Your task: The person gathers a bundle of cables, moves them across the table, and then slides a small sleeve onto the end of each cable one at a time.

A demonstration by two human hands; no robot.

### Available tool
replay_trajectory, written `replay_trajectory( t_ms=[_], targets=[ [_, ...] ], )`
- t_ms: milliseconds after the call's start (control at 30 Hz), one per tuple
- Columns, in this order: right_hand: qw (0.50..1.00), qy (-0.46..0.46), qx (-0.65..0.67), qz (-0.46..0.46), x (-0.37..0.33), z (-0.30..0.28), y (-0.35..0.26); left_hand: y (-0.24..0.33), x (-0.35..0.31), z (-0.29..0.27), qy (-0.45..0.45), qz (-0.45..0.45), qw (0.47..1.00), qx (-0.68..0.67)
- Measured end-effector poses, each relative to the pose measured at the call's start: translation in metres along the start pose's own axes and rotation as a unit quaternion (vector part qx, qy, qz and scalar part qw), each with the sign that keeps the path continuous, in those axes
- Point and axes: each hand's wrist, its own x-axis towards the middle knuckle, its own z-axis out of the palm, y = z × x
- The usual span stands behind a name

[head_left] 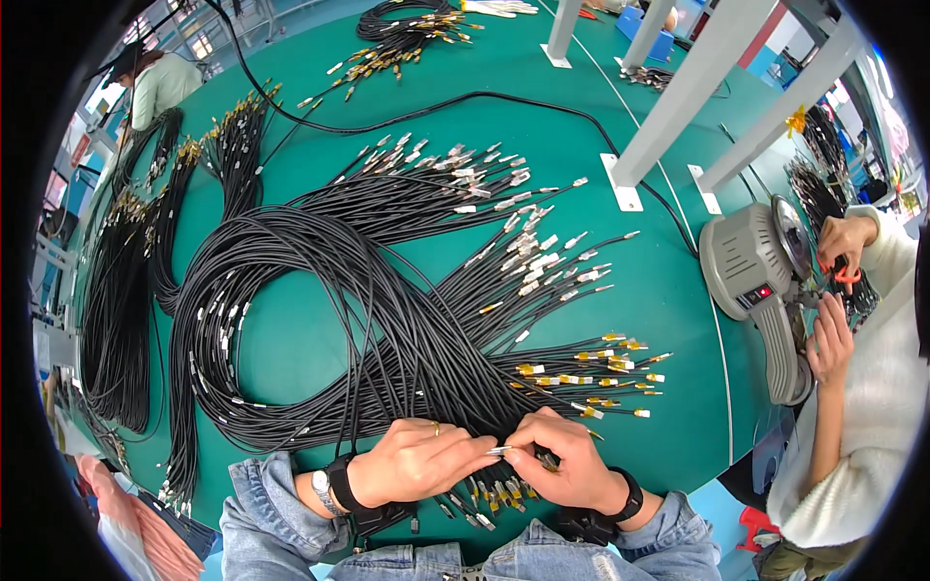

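Close to the table's near edge, my left hand (pixel 418 465) and my right hand (pixel 572 463) meet fingertip to fingertip. Between them they pinch a thin cable end (pixel 498 450) with a pale, metallic-looking tip. Just beyond my hands lies a big looped bundle of black cables (pixel 291 237). Its ends fan out to the right, some with white tags (pixel 542 261) and others with yellow sleeves (pixel 572 370). More yellow-sleeved ends (pixel 499 496) stick out beneath my hands. My fingers cover part of the pinched cable.
Further black cable bundles (pixel 116 320) hang along the table's left side, and another coil (pixel 412 24) lies at the far edge. Right of me stands a grey bench machine (pixel 746 261); beside it a co-worker's hand (pixel 845 242) holds orange-handled scissors (pixel 845 275). White posts (pixel 668 116) rise from the green table (pixel 678 426).
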Motion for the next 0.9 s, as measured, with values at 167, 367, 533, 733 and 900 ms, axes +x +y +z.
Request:
replay_trajectory(
  t_ms=[167,367,533,733,900],
  targets=[
    [1.0,-0.009,-0.008,-0.001,0.001,-0.0015,-0.0029,0.0,-0.0005,-0.0028,-0.01,0.014,1.0,0.021],
    [1.0,0.0,-0.005,0.004,0.0031,0.0005,-0.0007,-0.0023,0.0004,-0.002,0.008,0.025,0.999,0.03],
    [1.0,0.007,0.0,0.006,0.0023,0.0007,-0.0044,-0.0013,-0.0002,-0.0014,0.019,0.035,0.999,0.02],
    [1.0,-0.011,-0.002,0.001,0.0034,0.0001,0.0002,-0.0034,-0.0018,-0.0023,0.018,0.038,0.999,0.026],
    [1.0,-0.016,-0.002,0.004,0.0033,-0.0006,-0.002,-0.0023,-0.0033,-0.005,-0.008,0.044,0.999,0.008]
  ],
)
